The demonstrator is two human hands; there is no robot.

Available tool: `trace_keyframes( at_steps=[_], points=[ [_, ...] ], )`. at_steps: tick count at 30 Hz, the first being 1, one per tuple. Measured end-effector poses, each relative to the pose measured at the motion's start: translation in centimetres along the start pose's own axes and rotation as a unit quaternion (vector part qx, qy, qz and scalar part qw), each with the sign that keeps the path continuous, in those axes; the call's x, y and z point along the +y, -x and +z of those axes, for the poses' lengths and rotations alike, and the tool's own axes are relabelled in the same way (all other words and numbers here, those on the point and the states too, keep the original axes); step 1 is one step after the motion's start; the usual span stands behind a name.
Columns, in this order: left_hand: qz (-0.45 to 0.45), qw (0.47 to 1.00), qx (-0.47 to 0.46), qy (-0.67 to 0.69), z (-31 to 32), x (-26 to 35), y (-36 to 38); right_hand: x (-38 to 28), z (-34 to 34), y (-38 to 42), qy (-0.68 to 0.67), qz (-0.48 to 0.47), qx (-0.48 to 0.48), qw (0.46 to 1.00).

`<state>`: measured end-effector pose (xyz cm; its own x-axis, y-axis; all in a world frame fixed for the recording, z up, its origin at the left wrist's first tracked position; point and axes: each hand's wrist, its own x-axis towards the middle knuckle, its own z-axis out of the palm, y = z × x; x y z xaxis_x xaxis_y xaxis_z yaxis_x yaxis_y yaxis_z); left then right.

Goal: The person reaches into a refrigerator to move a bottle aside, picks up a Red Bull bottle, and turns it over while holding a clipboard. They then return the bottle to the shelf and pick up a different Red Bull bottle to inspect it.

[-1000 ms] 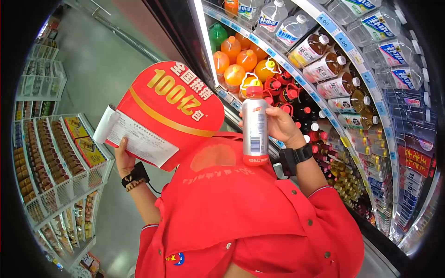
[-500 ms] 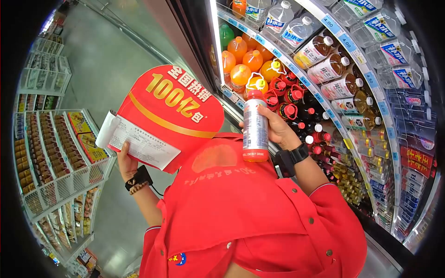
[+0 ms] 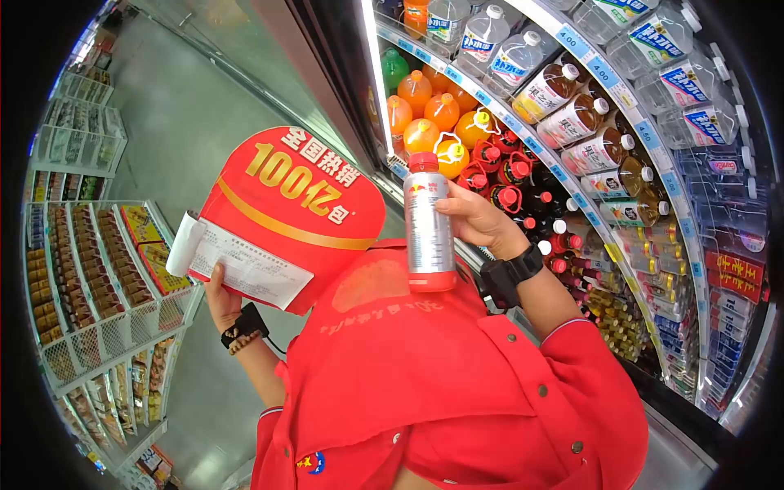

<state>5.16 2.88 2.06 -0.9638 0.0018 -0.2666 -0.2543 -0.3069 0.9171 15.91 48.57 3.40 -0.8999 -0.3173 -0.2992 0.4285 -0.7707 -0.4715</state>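
Observation:
A silver and red energy drink bottle (image 3: 428, 233) with a red cap stands nearly upright in front of my chest. My right hand (image 3: 476, 214) grips it from the side, its far fingers hidden behind the bottle. My left hand (image 3: 221, 298) pinches the lower edge of a long printed receipt (image 3: 245, 265), curled at its left end. The receipt lies against a red rounded sign (image 3: 298, 192) with gold and white lettering, which overlaps the front of my red apron (image 3: 392, 351).
To the right is a drinks cooler with orange drink bottles (image 3: 420, 135), red-capped dark bottles (image 3: 508, 196), tea bottles (image 3: 572, 118) and clear water bottles (image 3: 514, 61) behind price strips (image 3: 606, 72). A wire shelf rack (image 3: 122, 331) with packaged goods stands left across the grey floor.
The bottle has shifted a little left and turned in my right hand, so a different side of its label shows. The sign and receipt have moved slightly down and left.

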Motion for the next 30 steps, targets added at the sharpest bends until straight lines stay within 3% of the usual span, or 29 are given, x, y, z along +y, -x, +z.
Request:
trace_keyframes(
  at_steps=[11, 17, 23, 30],
  points=[
    [0.03, 1.0, -0.007, 0.005, -0.4, -0.5, 0.0, 1.0, -0.3, -1.2, -0.014, 0.008, 0.053, 0.998],
    [0.027, 1.0, -0.002, -0.003, -0.3, -0.3, 0.1, -0.4, 1.5, -0.8, -0.037, -0.017, -0.062, 0.997],
    [0.026, 1.0, -0.008, 0.009, 1.5, 0.2, 0.7, -0.9, 2.4, -0.4, -0.015, -0.028, -0.063, 0.998],
    [0.026, 1.0, -0.012, 0.012, 2.0, 0.5, 1.0, -0.9, 3.9, 0.6, 0.025, -0.03, 0.004, 0.999]
  ],
)
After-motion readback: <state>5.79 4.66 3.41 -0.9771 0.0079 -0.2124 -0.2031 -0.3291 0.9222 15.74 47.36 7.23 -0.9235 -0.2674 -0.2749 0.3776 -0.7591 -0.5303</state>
